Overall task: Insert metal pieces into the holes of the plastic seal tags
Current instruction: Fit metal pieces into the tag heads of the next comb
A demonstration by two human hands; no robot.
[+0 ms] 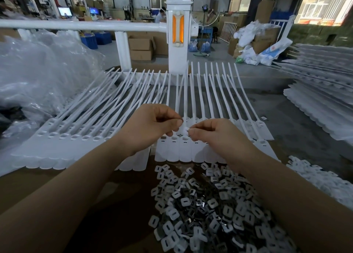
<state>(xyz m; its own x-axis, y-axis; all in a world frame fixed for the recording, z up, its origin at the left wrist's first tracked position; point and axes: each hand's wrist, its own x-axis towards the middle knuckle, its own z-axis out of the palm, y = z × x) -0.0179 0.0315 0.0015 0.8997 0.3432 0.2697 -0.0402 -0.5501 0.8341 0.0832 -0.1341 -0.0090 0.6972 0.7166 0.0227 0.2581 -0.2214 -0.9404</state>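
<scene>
The heap of metal pieces [214, 210] is lying nearest, within easy reach. Above it, the right hand [215, 136] is pinching one small piece [185, 132] over a plastic seal tag [185, 149] — apparently lining it up — while the left hand [152, 125], fingertips curled in a pinching grip, is steadying things there.

Brown cardboard-covered worktop [118, 188]: rows of white plastic seal tags [172, 151] across its middle with straps toward the far edge, heap of small grey slotted metal pieces [206, 210] at the near edge, stacked white tag sheets [317, 107] at the right edge.
</scene>
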